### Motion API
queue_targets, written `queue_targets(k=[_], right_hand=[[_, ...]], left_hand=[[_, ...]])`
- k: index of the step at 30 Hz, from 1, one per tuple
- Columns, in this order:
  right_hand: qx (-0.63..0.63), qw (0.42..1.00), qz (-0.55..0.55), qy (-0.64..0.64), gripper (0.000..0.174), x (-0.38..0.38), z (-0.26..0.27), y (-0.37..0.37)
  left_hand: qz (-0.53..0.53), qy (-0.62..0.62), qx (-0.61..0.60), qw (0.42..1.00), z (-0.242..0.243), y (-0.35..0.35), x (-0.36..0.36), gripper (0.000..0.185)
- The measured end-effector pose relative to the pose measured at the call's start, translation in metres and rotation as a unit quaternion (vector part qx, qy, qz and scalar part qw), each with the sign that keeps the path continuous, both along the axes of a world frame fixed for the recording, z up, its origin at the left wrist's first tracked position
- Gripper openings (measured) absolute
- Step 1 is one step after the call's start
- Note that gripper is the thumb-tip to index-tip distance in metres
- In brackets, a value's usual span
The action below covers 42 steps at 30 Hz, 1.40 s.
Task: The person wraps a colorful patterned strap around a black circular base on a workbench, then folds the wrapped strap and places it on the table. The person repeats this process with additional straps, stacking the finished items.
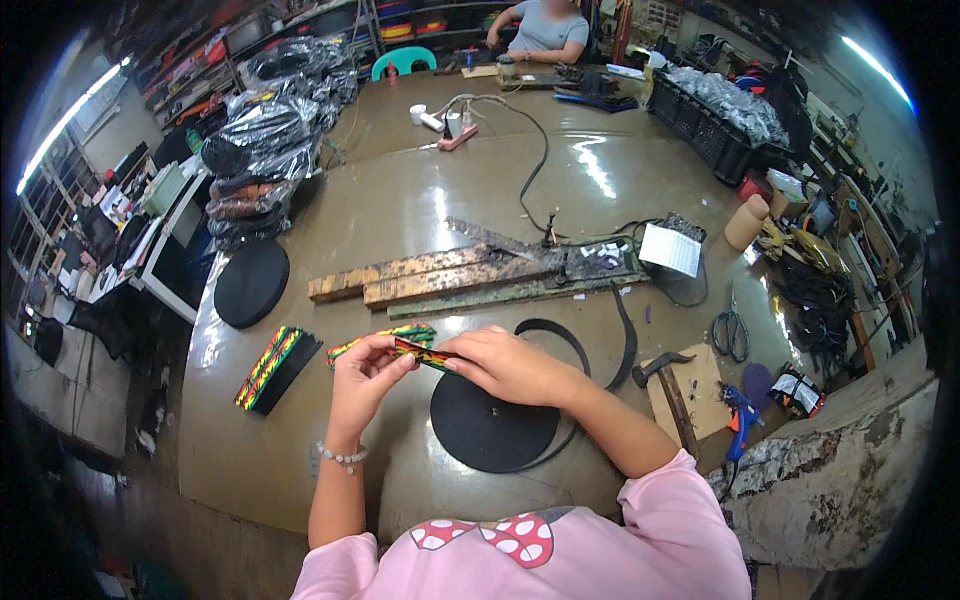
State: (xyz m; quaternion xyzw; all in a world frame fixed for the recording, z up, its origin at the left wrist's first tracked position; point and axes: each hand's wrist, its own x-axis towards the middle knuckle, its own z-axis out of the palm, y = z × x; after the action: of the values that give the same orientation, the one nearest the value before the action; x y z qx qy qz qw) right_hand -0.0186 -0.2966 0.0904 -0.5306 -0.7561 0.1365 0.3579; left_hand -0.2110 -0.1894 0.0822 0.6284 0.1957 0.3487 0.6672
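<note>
A patterned strip in red, yellow, green and black (424, 355) is stretched between my hands above the table. My left hand (367, 379) pinches one end between thumb and fingers. My right hand (499, 364) grips the other end, its fingers covering that part. Just beyond them lie more patterned strips (420, 331), partly hidden by my hands. To the left rests a stack of strips of the same pattern (270, 367) with black edges. A flat roll of black webbing (491, 427) lies below my right hand, and a loose black strap (626, 352) curves away from it.
Wooden bars (450, 281) with a metal cutting blade lie across the table. On the right are a hammer (679, 405), scissors (731, 330) and a blue glue gun (741, 424). Another black roll (251, 285) sits at left. A person (551, 34) is at the far end.
</note>
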Motion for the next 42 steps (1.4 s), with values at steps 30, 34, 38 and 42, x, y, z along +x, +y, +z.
queue_targets(k=[30, 34, 38, 42], right_hand=[[-0.005, 0.953, 0.019, -0.303, 0.051, -0.062, -0.05, -0.027], [0.013, 0.952, 0.021, -0.304, 0.048, -0.059, -0.047, -0.029], [-0.024, 0.96, 0.081, -0.268, 0.045, -0.06, -0.045, -0.035], [0.034, 0.957, 0.084, -0.274, 0.043, -0.071, -0.053, -0.041]], left_hand=[[-0.073, 0.448, 0.457, 0.765, -0.04, 0.094, -0.034, 0.045], [-0.024, 0.441, 0.424, 0.791, -0.03, 0.072, -0.042, 0.037], [-0.016, 0.368, 0.448, 0.814, -0.016, 0.03, -0.032, 0.046], [-0.044, 0.404, 0.544, 0.734, -0.016, -0.014, -0.01, 0.045]])
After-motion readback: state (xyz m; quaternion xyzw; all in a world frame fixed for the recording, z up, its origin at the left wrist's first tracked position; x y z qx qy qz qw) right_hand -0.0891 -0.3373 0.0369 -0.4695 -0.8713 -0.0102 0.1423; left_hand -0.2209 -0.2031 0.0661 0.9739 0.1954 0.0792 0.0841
